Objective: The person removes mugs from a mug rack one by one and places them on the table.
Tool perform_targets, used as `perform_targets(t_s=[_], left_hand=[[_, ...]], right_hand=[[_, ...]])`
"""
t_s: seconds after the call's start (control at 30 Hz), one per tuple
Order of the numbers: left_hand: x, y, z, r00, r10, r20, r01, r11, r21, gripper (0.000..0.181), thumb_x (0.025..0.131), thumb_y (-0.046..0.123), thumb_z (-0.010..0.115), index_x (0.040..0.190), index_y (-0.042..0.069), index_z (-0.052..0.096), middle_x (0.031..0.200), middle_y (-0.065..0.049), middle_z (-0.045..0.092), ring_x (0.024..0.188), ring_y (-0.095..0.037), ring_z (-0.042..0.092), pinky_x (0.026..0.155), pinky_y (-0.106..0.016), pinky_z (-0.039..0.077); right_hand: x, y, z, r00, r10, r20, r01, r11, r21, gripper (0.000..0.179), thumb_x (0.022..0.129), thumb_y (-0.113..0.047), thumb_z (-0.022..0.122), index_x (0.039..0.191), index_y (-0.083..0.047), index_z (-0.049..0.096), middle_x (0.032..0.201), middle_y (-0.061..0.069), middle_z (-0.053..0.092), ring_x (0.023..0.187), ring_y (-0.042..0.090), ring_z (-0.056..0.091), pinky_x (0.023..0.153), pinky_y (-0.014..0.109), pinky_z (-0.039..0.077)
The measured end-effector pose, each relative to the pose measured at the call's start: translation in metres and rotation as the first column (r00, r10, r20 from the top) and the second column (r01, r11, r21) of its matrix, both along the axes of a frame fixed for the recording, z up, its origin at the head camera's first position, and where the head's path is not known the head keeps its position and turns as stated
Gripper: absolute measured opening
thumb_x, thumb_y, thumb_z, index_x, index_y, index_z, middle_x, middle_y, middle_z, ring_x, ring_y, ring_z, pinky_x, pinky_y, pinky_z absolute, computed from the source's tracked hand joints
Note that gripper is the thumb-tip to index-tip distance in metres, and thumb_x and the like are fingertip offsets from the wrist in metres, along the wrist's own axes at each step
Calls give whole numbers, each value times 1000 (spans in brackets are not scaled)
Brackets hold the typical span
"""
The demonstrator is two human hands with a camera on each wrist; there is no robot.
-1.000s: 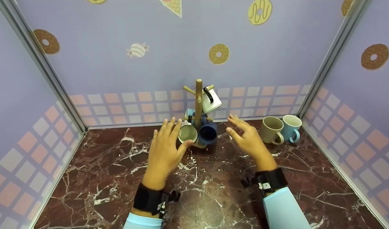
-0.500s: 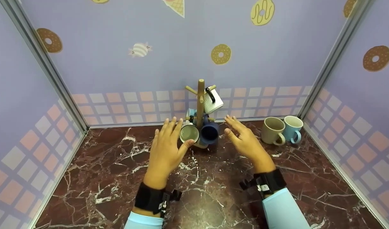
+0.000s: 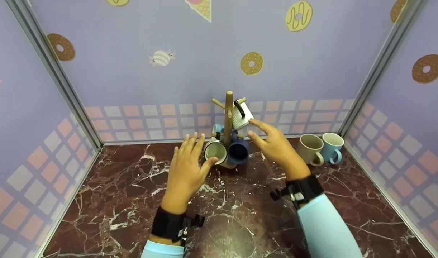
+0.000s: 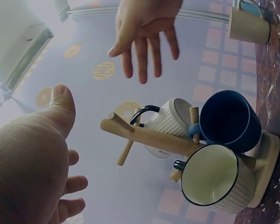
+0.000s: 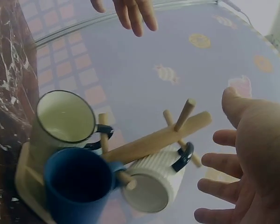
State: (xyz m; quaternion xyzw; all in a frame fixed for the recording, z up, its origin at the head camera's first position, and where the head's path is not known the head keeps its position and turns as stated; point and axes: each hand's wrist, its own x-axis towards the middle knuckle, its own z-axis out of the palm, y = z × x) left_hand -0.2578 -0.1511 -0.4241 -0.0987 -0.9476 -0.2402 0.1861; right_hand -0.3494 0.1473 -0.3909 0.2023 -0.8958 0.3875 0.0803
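Observation:
A wooden mug tree (image 3: 229,102) stands at the back wall. From its upper right peg a white ribbed mug (image 3: 241,121) hangs tilted by a black handle. Lower down hang a white mug with a black rim (image 4: 210,175) and a navy blue mug (image 5: 79,184), mouths facing me; a light blue mug (image 3: 217,129) is mostly hidden behind the post. My left hand (image 3: 186,168), fingers extended, is beside the black-rimmed mug, thumb overlapping its rim in the head view. My right hand (image 3: 276,148) reaches toward the white ribbed mug, fingertips near its lower edge. Both hands hold nothing.
On the right of the dark red marbled tabletop (image 3: 133,208), a brown mug (image 3: 308,148) and another light blue mug (image 3: 331,147) stand upright, close together. Patterned purple walls (image 3: 190,79) enclose the back and both sides. Both wrists wear black camera straps (image 3: 167,224).
My right hand has moved up and slightly left toward the hanging white ribbed mug, its index finger stretching out. The left hand has stayed nearly still; the head view has shifted slightly.

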Motion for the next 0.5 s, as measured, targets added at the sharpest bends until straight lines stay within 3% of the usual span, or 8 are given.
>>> perform_targets(t_s=[0.13,0.27,0.4,0.5], left_hand=[[2,-3,1,1000,-6,-4,6,1000,11,88,111,70,54,181,21,31,190,-8,26,177,-39,22,144,-67,17],[4,-5,3,1000,-9,-9,9,1000,21,88,111,68,57,180,20,33,190,-9,25,177,-39,22,144,-66,16],[4,-6,4,1000,-16,-9,16,999,33,88,111,68,56,180,19,32,190,-10,24,177,-39,21,144,-65,15],[3,-5,3,1000,-19,-8,19,999,42,87,112,67,55,180,20,32,189,-10,25,177,-40,22,144,-66,17]], right_hand=[[-13,-12,26,1000,-8,23,8,1000,-14,58,117,-42,62,170,-22,53,170,16,58,151,47,61,129,67,49],[-27,-27,50,1000,-6,-14,5,1000,-8,54,117,-34,63,167,-13,56,150,17,73,140,42,69,124,62,55],[-39,-42,71,1000,-11,7,11,1000,29,52,118,-33,63,166,-14,57,146,16,74,137,36,69,119,55,59],[-48,-49,81,1000,-1,27,0,998,64,52,118,-32,63,167,-13,56,147,17,74,127,33,74,108,50,65]])
